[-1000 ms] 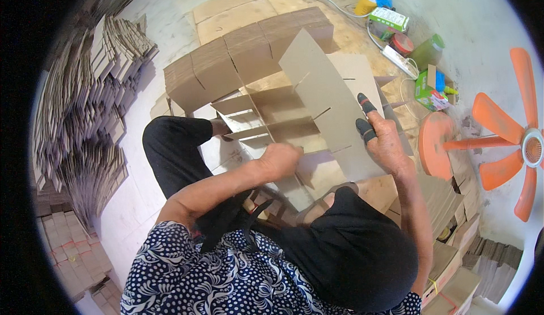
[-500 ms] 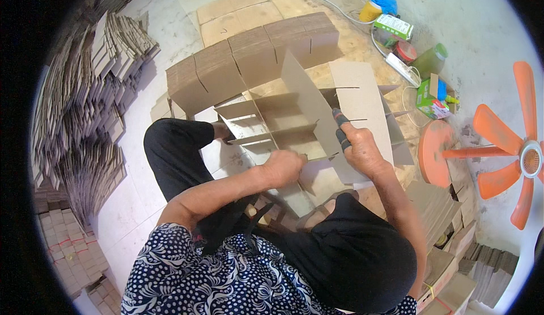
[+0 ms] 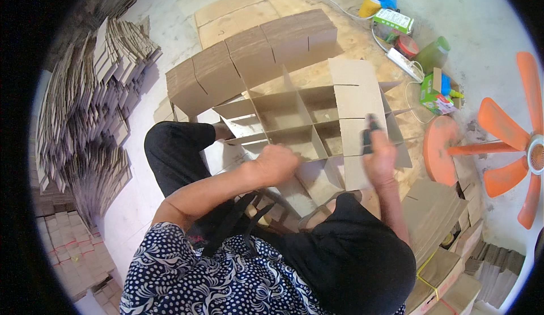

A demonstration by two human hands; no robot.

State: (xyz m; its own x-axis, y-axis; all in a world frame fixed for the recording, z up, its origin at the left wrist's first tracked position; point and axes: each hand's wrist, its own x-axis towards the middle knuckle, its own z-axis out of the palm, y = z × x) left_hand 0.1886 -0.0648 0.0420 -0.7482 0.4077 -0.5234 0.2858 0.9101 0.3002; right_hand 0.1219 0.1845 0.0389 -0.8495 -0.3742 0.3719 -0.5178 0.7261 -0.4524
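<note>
On floor before our knees – cardboard divider grid [image 3: 294, 125]. Left hand [image 3: 277, 165] fisted on near strip, right hand [image 3: 378, 155] clamps right-side strip [image 3: 354, 116] – we press slots fully home, keeping cells square.

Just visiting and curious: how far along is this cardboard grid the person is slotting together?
Already done: several strips interlock into a cardboard divider grid with open cells. In hand: the right hand presses a flat cardboard strip down across the grid's right side, while the left hand steadies the near edge. Left: that strip isn't fully seated, and stacks of loose strips lie behind.
</note>
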